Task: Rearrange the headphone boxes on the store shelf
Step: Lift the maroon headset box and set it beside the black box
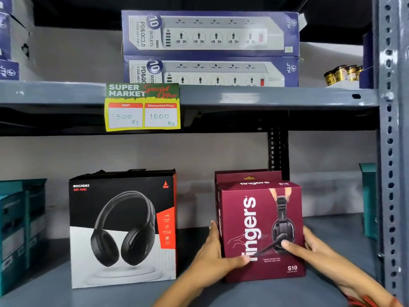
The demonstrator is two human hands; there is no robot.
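A maroon "fingers S10" headphone box (261, 218) stands upright on the lower grey shelf (243, 293), right of centre. My left hand (215, 255) grips its left side with the thumb on the front. On the right side my right hand (309, 247) holds it, thumb across the front face. A second maroon box (234, 173) stands directly behind it, mostly hidden. To the left, apart from my hands, a black, white and red Rockerz headphone box (122, 227) stands upright.
Teal boxes (20, 229) fill the shelf's left end and another teal box (368, 196) is at the far right. A perforated upright post (390, 151) bounds the right side. Above, power-strip boxes (210, 47), small jars (342, 74) and a yellow price tag (142, 107).
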